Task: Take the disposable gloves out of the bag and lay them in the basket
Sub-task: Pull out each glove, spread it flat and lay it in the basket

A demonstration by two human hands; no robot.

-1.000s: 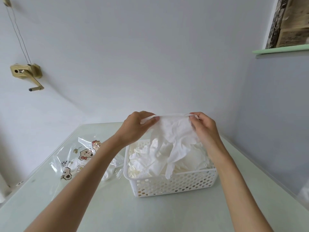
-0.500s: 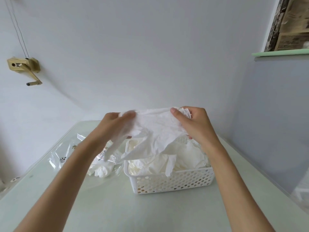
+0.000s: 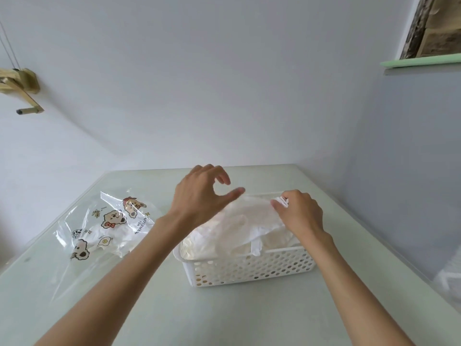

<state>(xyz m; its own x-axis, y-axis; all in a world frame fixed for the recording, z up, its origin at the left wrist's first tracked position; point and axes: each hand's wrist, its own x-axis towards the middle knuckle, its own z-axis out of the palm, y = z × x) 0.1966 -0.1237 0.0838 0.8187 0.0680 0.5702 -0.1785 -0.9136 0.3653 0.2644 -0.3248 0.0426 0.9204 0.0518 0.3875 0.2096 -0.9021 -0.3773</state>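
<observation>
A white perforated basket (image 3: 252,269) stands on the pale table and holds a pile of white disposable gloves. The top glove (image 3: 249,216) lies spread over the pile. My right hand (image 3: 299,213) pinches that glove's cuff at the basket's far right. My left hand (image 3: 202,196) hovers over the basket's left end with fingers apart, its thumb tip at the glove's edge, gripping nothing. A clear plastic bag (image 3: 109,228) printed with cartoon bears lies flat to the left of the basket, with white gloves showing inside it.
The table (image 3: 149,308) is pale green and its right edge runs close to a grey wall. A wooden hand crank (image 3: 22,93) is fixed to the wall at far left. A green shelf (image 3: 421,61) juts out at upper right.
Both hands have come down from above the basket, bringing the stretched glove onto the pile. My left hand has let go of the glove and opened; my right hand still holds the cuff.
</observation>
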